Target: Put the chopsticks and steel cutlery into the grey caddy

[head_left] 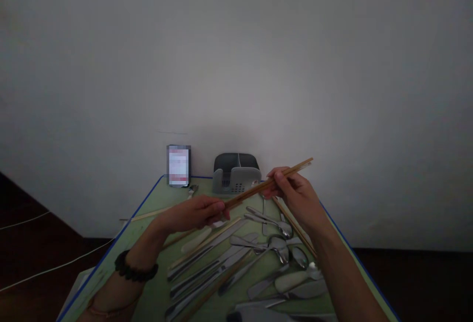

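Green blue-edged table (pixel 148 282) against white wall (pixel 236 65), grey cutlery holder (pixel 236 174) at far edge, blurred upright card (pixel 179 165) just left of it, spoons (pixel 275 243) and knives (pixel 207 258) scattered flat, white cables (pixel 55 265) on dark floor (pixel 29 243).

Dim, flat light with a grey cast. The wall (pixel 236 65) above the fingers (pixel 212 209) is palest near the middle and sinks to dark at the corners. Shadows are soft; the spoons (pixel 280 244) below the fingers give only dull glints. The chopsticks (pixel 254 190) in the fingers read fairly crisp, while a card (pixel 179 165) beyond them is pixelated. The edges of the tabletop (pixel 157 290) splay outward from wide-angle distortion.
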The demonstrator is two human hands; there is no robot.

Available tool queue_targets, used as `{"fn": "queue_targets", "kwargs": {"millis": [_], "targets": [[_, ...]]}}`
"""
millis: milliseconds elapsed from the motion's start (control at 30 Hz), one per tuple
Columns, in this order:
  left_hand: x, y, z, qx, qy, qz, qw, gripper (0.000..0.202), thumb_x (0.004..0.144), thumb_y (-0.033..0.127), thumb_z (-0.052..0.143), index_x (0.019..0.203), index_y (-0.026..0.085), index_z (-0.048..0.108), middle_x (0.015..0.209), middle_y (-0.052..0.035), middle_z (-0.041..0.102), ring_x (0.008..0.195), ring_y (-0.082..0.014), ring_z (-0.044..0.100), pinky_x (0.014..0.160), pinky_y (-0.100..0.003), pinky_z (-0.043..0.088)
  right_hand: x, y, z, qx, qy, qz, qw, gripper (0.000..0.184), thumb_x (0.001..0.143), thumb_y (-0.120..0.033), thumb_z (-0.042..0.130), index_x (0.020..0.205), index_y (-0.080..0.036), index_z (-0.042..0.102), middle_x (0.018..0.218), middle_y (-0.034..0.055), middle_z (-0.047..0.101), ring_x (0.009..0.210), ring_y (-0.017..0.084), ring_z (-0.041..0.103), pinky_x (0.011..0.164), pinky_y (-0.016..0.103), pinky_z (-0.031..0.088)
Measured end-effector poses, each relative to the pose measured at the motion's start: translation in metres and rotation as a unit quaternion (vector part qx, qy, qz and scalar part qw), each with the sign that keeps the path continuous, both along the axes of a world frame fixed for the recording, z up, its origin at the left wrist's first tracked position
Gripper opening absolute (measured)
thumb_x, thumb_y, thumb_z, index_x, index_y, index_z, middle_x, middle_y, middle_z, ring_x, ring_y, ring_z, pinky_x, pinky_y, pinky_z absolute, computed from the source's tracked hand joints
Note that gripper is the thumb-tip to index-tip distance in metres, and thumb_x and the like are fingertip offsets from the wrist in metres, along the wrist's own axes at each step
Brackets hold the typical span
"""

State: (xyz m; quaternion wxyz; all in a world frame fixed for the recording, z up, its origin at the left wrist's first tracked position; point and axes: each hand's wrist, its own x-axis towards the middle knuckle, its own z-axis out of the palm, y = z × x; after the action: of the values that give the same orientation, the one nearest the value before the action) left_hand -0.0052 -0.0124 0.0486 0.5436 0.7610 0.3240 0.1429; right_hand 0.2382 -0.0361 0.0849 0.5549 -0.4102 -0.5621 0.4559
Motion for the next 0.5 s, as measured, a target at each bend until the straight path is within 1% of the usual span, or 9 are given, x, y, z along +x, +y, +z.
{"fn": "queue_targets", "kwargs": {"millis": [167, 233, 300, 367, 433, 500], "targets": [[0.008, -0.001, -0.009, 0.093, 0.025, 0.073, 0.993, 0.052, 0.092, 0.054, 0.027, 0.096, 0.016, 0.062, 0.061, 0.0042, 0.04, 0.056, -0.0098, 0.037, 0.052, -0.02, 0.032, -0.004, 0.01, 0.011, 0.02, -0.043, 0.036, 0.998, 0.034, 0.074, -0.049, 0.066, 0.084, -0.017, 0.06, 0.071, 0.0016, 0.067, 0.06, 0.014, 0.066, 0.061, 0.03, 0.058], [0.009, 0.0, -0.011, 0.13, 0.04, 0.093, 0.986, 0.051, 0.093, 0.051, 0.027, 0.094, 0.015, 0.063, 0.063, 0.0027, 0.046, 0.058, -0.0109, 0.042, 0.055, -0.021, 0.037, -0.003, 0.014, 0.017, 0.04, -0.063, 0.044, 0.996, 0.033, 0.074, -0.047, 0.067, 0.082, -0.016, 0.061, 0.068, 0.0016, 0.066, 0.059, 0.014, 0.066, 0.06, 0.029, 0.058], [0.009, 0.005, -0.009, 0.188, 0.049, 0.108, 0.975, 0.045, 0.092, 0.047, 0.032, 0.093, 0.015, 0.064, 0.07, 0.0001, 0.055, 0.063, -0.012, 0.048, 0.059, -0.022, 0.04, 0.0, 0.019, 0.027, 0.069, -0.079, 0.028, 0.994, 0.034, 0.074, -0.047, 0.066, 0.08, -0.015, 0.062, 0.067, 0.0019, 0.066, 0.058, 0.013, 0.065, 0.06, 0.028, 0.058], [0.008, 0.013, -0.003, 0.249, 0.052, 0.139, 0.957, 0.037, 0.09, 0.043, 0.04, 0.096, 0.016, 0.065, 0.08, -0.0024, 0.062, 0.071, -0.0135, 0.053, 0.064, -0.022, 0.042, 0.004, 0.024, 0.04, 0.104, -0.086, -0.002, 0.991, 0.035, 0.075, -0.049, 0.066, 0.079, -0.014, 0.062, 0.066, 0.0021, 0.066, 0.057, 0.013, 0.065, 0.058, 0.027, 0.058], [0.006, 0.022, 0.004, 0.287, 0.05, 0.178, 0.94, 0.033, 0.087, 0.039, 0.046, 0.099, 0.016, 0.066, 0.087, -0.0035, 0.066, 0.075, -0.0148, 0.057, 0.066, -0.023, 0.044, 0.008, 0.03, 0.054, 0.136, -0.09, -0.026, 0.986, 0.036, 0.075, -0.05, 0.065, 0.079, -0.014, 0.061, 0.065, 0.002, 0.065, 0.057, 0.012, 0.064, 0.058, 0.026, 0.058], [0.006, 0.03, 0.007, 0.311, 0.045, 0.214, 0.925, 0.031, 0.086, 0.038, 0.05, 0.1, 0.017, 0.067, 0.088, -0.0036, 0.068, 0.075, -0.0153, 0.058, 0.067, -0.024, 0.045, 0.009, 0.035, 0.067, 0.159, -0.097, -0.035, 0.982, 0.036, 0.075, -0.05, 0.065, 0.079, -0.014, 0.06, 0.065, 0.0015, 0.065, 0.056, 0.012, 0.064, 0.057, 0.025, 0.058]]}}
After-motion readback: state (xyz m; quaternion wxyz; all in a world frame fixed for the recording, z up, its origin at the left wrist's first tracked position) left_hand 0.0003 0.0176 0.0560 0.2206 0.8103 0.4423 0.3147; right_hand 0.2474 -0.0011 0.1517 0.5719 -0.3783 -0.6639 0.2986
